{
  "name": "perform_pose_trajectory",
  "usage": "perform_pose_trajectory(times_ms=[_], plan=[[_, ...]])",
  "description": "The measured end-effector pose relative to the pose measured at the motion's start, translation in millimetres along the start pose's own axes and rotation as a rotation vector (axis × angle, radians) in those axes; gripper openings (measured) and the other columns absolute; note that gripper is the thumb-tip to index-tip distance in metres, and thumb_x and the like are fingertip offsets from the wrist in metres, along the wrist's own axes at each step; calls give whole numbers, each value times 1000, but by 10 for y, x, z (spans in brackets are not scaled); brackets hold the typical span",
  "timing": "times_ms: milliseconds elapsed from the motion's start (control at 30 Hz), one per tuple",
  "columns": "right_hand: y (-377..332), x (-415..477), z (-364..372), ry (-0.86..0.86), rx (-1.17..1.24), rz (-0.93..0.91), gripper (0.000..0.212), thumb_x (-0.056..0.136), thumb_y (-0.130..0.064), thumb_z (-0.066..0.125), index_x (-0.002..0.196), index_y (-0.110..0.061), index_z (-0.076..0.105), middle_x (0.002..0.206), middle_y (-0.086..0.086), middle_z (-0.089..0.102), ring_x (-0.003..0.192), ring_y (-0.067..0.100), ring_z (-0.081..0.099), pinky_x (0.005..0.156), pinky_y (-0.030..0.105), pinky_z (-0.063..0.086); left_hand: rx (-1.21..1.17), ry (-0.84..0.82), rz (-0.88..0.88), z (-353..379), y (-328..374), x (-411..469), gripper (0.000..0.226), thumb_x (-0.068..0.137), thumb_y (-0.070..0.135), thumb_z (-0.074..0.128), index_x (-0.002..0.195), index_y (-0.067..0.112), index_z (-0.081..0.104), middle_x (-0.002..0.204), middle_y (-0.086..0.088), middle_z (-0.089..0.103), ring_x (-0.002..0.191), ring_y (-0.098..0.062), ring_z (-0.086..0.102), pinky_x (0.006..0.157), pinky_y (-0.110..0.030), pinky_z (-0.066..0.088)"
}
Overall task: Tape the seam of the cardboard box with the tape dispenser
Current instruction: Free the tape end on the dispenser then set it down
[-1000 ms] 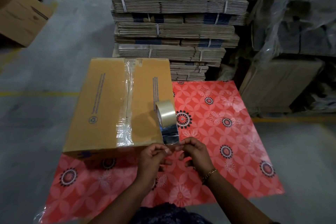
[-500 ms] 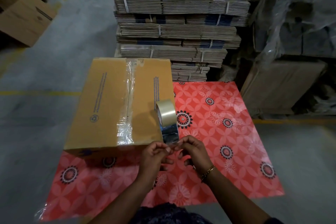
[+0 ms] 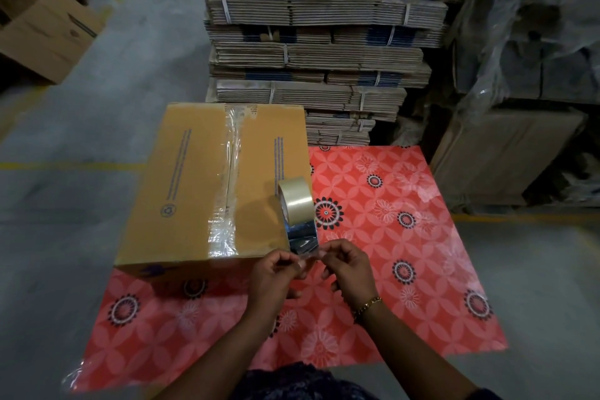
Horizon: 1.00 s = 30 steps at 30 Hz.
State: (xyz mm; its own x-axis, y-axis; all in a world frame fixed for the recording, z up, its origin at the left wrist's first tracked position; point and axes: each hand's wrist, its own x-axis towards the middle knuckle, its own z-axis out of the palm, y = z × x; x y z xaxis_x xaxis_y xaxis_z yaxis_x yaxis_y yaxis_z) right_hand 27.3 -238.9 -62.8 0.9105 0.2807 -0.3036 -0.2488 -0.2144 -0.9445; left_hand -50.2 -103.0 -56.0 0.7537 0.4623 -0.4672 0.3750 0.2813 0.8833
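Both my hands pinch the free tape end: left hand (image 3: 274, 273), right hand (image 3: 349, 265). The tape roll (image 3: 296, 201) stands on the cardboard box (image 3: 191, 185) near its right front corner. The seam (image 3: 227, 178) already looks taped. Next, probably tear or fold the end. The box sits on a red flowered mat (image 3: 389, 237), concrete floor, flattened cartons (image 3: 318, 52) stacked behind.
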Motion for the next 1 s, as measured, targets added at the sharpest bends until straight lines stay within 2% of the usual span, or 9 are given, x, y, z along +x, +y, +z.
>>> perform_pose_trajectory(times_ms=[133, 233, 333, 433, 500, 600, 767, 867, 1000], plan=[[18, 19, 8, 1, 7, -11, 3, 89, -5, 69, 90, -7, 68, 69, 24, 65, 51, 17, 60, 37, 22, 41, -1, 26, -11, 13, -27, -2, 7, 91, 10, 70, 95, 5, 67, 75, -8, 72, 55, -12, 66, 42, -23, 47], [39, 34, 27, 0, 3, -25, 10, 88, -3, 69, 85, -13, 67, 64, 14, 63, 50, 18, 59, 36, 21, 40, -35, 19, -12, 28, -32, 13, 7, 91, 7, 69, 97, 9, 65, 78, -11, 74, 55, -15, 68, 44, -25, 47], [45, 43, 34, 23, -40, -58, 13, 87, -1, 68, 83, -12, 64, 61, 6, 63, 48, 19, 59, 37, 21, 39, -20, 33, 8, 37, -33, 23, 4, 91, 5, 68, 90, 9, 65, 75, -9, 73, 60, -15, 71, 44, -24, 47], [79, 61, 54, 68, -161, -134, 14, 85, -9, 69, 82, -22, 64, 73, 0, 69, 53, 20, 64, 46, 25, 45, -31, 57, 27, 47, -36, 45, 7, 90, 3, 69, 86, 8, 66, 73, -8, 73, 63, -12, 72, 42, -23, 48], [103, 76, 76, 102, -244, -183, 16, 83, -14, 69, 79, -29, 64, 79, -4, 70, 57, 14, 63, 53, 29, 50, -39, 69, 42, 51, -38, 67, 7, 89, 1, 70, 85, 6, 67, 75, -11, 73, 63, -11, 73, 43, -22, 48], [116, 91, 90, 138, -368, -223, 19, 82, -13, 69, 77, -31, 63, 79, -8, 69, 51, 4, 55, 56, 25, 45, -20, 80, 62, 59, -43, 84, 5, 89, -1, 69, 86, 2, 67, 73, -11, 73, 62, -10, 72, 44, -21, 49], [155, 106, 88, 146, -491, -309, 18, 80, -12, 65, 77, -29, 60, 80, -9, 66, 61, 7, 55, 58, 27, 45, 246, 115, 251, 19, -152, 169, 16, 88, 11, 72, 77, 22, 70, 64, -1, 73, 61, -19, 71, 54, -38, 54], [163, 102, 89, 146, -518, -338, 16, 81, -12, 64, 78, -28, 60, 82, -10, 64, 67, 8, 57, 60, 31, 48, 414, 126, 406, -22, -178, 187, 14, 85, 10, 73, 78, 22, 69, 60, 9, 66, 56, -4, 62, 56, -27, 49], [173, 106, 85, 134, -540, -347, 11, 80, -17, 62, 78, -27, 59, 83, -12, 62, 69, 7, 57, 62, 36, 51, 486, 149, 476, -61, -179, 165, 18, 84, 10, 75, 75, 23, 67, 54, 11, 56, 47, -5, 49, 49, -24, 36]])
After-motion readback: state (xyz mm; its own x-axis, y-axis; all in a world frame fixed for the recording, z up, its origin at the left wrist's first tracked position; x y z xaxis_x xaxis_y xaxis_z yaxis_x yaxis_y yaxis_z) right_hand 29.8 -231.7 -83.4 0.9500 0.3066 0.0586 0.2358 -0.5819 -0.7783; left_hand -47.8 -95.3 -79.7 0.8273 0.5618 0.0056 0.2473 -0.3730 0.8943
